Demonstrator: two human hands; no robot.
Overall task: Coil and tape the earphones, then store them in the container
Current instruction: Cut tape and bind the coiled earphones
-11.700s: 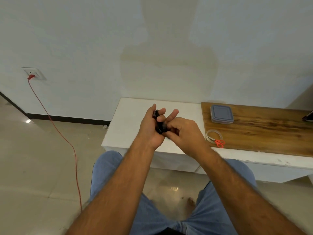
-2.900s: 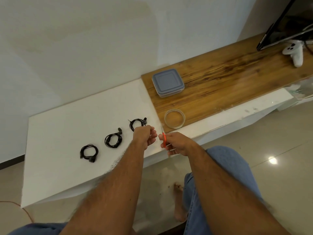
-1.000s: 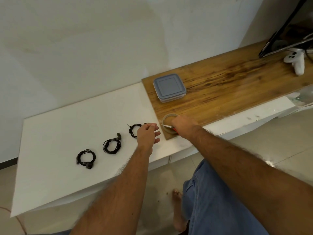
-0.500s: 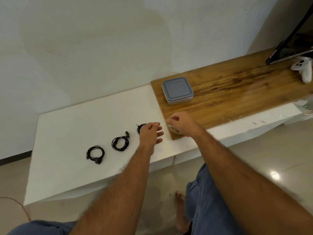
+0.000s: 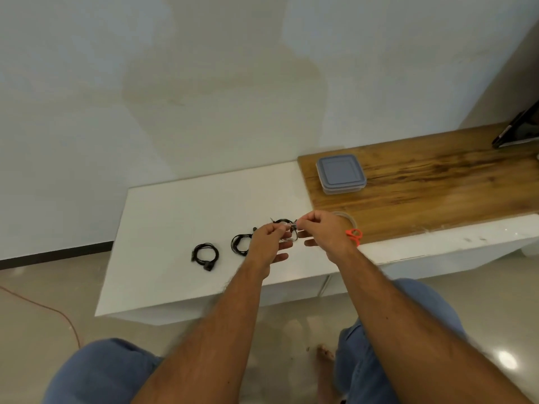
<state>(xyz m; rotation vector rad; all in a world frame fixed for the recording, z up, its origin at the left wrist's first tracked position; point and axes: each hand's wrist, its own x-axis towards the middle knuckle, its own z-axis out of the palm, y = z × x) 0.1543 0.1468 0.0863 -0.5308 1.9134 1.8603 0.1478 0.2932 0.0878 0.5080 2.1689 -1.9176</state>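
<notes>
Three black coiled earphones lie in a row on the white table [image 5: 175, 217]: one at the left [image 5: 205, 253], one in the middle [image 5: 240, 243], and a third [image 5: 282, 221] partly hidden behind my hands. My left hand [image 5: 269, 243] and my right hand [image 5: 323, 234] meet just above that third coil. Between them they pinch a short strip of clear tape [image 5: 290, 228]. The grey-lidded container [image 5: 340, 173] stands shut on the wooden board [image 5: 437, 182], apart from both hands.
A clear tape roll [image 5: 347, 218] lies on the board's front corner, just behind my right hand. Orange-handled scissors [image 5: 354, 234] lie beside my right wrist. A dark screen [image 5: 516, 132] leans at the far right. My knees are below the table edge.
My right hand has let go of the scissors by the tape roll and come back to the left hand. Both hands now pinch the tape strip over the third coil.
</notes>
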